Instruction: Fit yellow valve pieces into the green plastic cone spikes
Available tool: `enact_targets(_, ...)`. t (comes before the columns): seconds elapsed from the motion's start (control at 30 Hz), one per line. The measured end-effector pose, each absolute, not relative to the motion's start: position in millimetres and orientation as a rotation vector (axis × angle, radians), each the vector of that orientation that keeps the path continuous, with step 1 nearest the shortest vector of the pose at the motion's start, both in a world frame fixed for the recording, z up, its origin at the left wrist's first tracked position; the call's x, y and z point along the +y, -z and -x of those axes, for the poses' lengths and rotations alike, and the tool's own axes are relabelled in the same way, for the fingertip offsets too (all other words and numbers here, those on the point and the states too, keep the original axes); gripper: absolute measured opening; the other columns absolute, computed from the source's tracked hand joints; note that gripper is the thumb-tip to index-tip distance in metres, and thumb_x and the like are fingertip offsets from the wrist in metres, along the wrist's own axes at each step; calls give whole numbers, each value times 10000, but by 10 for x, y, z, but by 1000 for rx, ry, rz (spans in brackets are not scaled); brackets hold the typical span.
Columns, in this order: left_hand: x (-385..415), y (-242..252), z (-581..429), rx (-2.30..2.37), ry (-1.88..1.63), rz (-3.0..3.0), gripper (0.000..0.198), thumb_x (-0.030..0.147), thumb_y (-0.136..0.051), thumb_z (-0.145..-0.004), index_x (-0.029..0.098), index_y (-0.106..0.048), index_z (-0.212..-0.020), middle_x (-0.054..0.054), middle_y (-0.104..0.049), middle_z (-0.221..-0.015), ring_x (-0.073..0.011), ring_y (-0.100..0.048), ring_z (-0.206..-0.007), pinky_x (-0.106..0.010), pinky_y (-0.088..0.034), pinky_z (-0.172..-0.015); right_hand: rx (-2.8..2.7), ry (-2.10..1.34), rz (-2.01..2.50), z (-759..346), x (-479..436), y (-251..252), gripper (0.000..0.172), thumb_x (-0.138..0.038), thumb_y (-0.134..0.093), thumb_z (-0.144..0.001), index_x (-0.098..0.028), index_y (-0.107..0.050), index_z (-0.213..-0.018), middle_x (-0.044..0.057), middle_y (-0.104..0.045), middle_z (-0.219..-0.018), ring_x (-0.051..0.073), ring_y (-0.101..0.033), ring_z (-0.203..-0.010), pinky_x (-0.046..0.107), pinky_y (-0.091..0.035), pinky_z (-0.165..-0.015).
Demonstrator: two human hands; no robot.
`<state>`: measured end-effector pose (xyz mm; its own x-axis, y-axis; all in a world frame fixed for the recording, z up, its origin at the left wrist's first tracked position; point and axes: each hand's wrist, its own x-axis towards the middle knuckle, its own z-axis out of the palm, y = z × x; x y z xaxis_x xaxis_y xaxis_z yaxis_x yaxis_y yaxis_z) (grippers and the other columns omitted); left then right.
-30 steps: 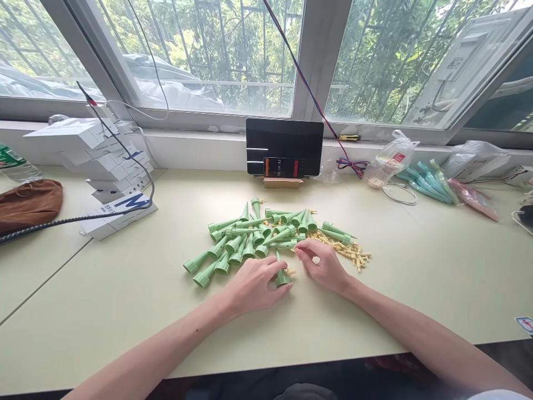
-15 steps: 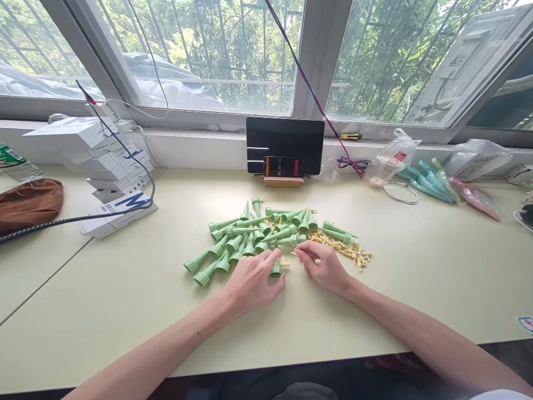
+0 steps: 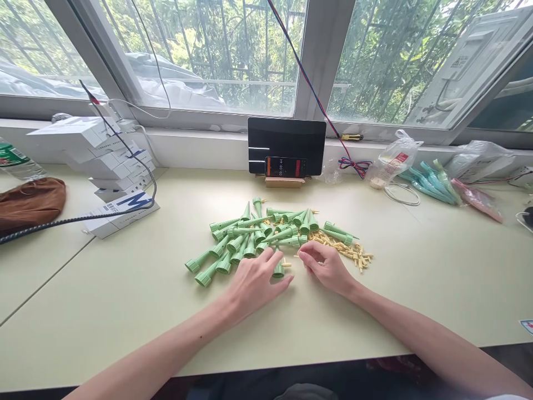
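A heap of green plastic cones (image 3: 254,236) lies mid-table, with a scatter of small yellow plastic pieces (image 3: 347,253) to its right. My left hand (image 3: 256,280) rests palm down at the heap's near edge, fingers loosely spread, touching one green cone (image 3: 278,270) that stands beside its fingertips. My right hand (image 3: 325,265) is curled, its thumb and fingers pinched on a small yellow piece at the edge of the yellow scatter. Another yellow piece (image 3: 285,262) lies between the two hands.
A dark tablet (image 3: 286,145) with a phone (image 3: 285,166) on a wooden stand sits at the back. White boxes (image 3: 106,166) and a brown pouch (image 3: 31,203) lie left. Bags of teal parts (image 3: 428,180) lie right. A black cable (image 3: 75,219) crosses the left table.
My left hand set the green cone down upright near the heap and loosened its grip. My right hand stayed at the yellow pieces, fingers pinched.
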<state>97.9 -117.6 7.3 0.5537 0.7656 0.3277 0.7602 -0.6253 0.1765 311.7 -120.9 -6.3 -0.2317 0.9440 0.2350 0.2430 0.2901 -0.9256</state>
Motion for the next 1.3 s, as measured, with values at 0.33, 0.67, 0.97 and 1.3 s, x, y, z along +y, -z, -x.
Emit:
enact_targets(0.33, -1168, -41, -992, 1095, -947, -2698, 246, 320, -475, -987, 181, -629, -1120, -22, -561, -852, -87, -492, -524, -210, -395, -488, -1637, -1139, 917, -3096, -1239, 44, 173, -344, -665, -896, -197, -604, -966, -7, -587, -755, 110, -581, -591, 256, -529, -565)
enact_targets(0.67, -1150, -35, -973, 947, -987, -2517, 249, 163, -415, -995, 185, -662, -973, -16, -519, -812, -80, -512, -612, -183, -411, -560, -1760, -970, 850, -3073, -1246, 21, 198, -389, -655, -899, -204, -636, -965, 23, -590, -827, 130, -602, -663, 279, -559, -594)
enact_targets(0.97, -1156, -31, -969, 938, -994, -2470, 249, 162, -425, -991, 183, -671, -958, -13, -506, -809, -80, -485, -603, -192, -399, -559, -1866, -810, 860, -3089, -1240, 27, 114, -296, -605, -940, -215, -655, -1004, 48, -638, -867, 150, -609, -717, 303, -557, -659)
enact_targets(1.3, -1165, 6, -965, 1021, -959, -2487, 249, 240, -443, -1001, 211, -689, -987, -14, -536, -814, -74, -469, -557, -208, -368, -528, -1914, -733, 858, -3079, -1224, 56, 120, -276, -562, -963, -225, -655, -1020, 49, -636, -882, 149, -607, -714, 293, -532, -643)
